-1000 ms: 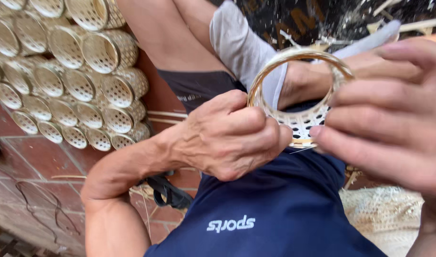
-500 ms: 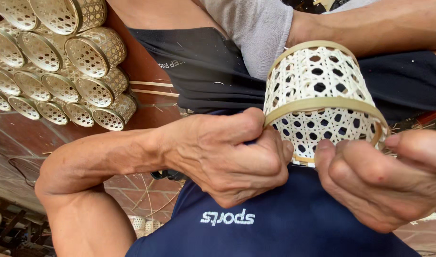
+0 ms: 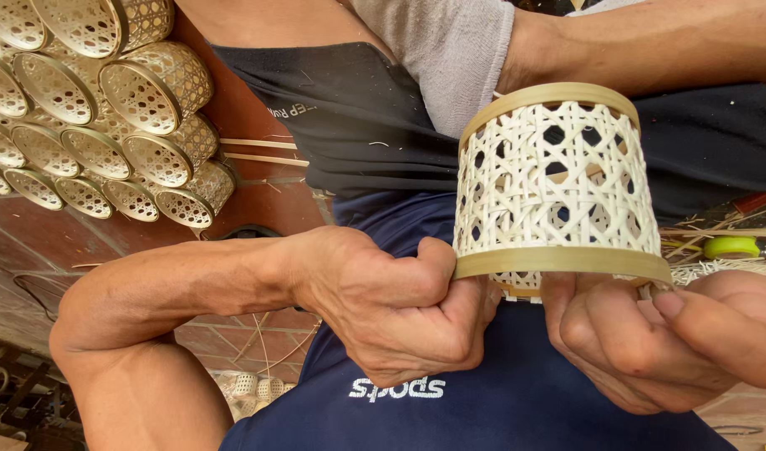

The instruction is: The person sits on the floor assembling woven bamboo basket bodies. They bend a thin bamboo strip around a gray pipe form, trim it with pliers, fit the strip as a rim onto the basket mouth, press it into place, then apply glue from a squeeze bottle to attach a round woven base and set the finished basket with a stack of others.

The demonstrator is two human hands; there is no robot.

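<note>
A small round woven bamboo basket with open hexagon weave and two pale bamboo rim bands stands upright in front of my chest. My left hand is clenched on its lower band at the left side. My right hand grips the same band from below at the right, thumb across the front. The basket's bottom edge is hidden behind my fingers.
Stacks of similar woven baskets lie on their sides at the upper left on a red tiled floor. Thin bamboo strips lie beside them. A green-handled tool rests among shavings at the right. A grey cloth drapes over my knee.
The basket has turned from showing its open round mouth to standing side-on, and it now sits lower and closer. Both hands have kept hold and shifted along its lower band.
</note>
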